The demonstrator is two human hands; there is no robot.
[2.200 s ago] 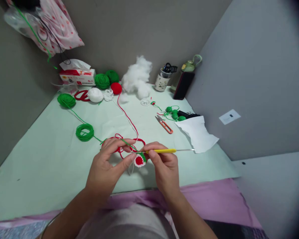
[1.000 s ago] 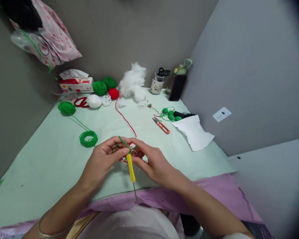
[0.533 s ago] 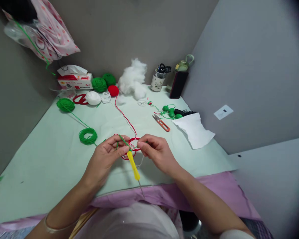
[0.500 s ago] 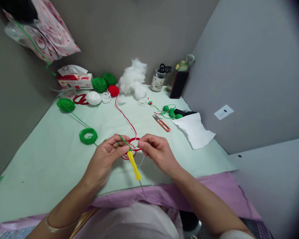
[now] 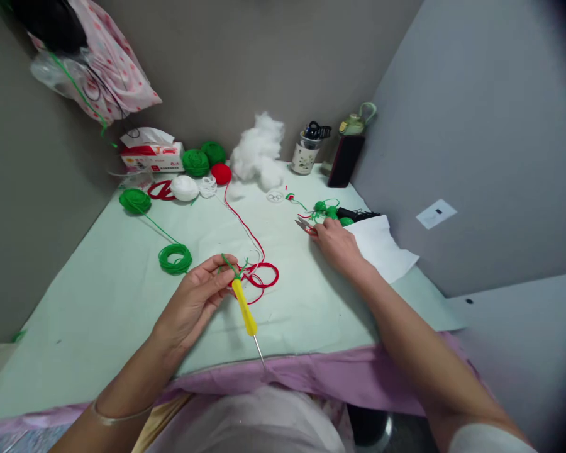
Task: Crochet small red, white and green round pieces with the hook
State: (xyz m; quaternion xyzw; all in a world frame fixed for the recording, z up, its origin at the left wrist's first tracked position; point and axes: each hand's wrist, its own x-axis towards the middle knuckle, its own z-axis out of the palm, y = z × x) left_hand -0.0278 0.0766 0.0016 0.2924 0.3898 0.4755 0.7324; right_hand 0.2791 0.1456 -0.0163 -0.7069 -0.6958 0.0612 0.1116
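My left hand (image 5: 195, 299) is closed in a pinch on green yarn and the small crochet piece, with a yellow-handled crochet hook (image 5: 244, 308) hanging from it toward me. Red yarn (image 5: 259, 274) lies looped on the table just right of that hand. My right hand (image 5: 336, 242) is stretched out to the right, its fingers curled over the orange thread snips (image 5: 305, 226), beside a white paper sheet (image 5: 382, 245).
A green yarn coil (image 5: 175, 258) and a green yarn ball (image 5: 135, 201) lie left. At the back stand a tissue box (image 5: 151, 157), red and green balls, white stuffing (image 5: 259, 151), a cup of tools (image 5: 306, 154) and a dark bottle (image 5: 344, 160).
My right hand left the crochet piece and reached right to the orange snips. My left hand stays put, keeping the piece and the hanging hook.
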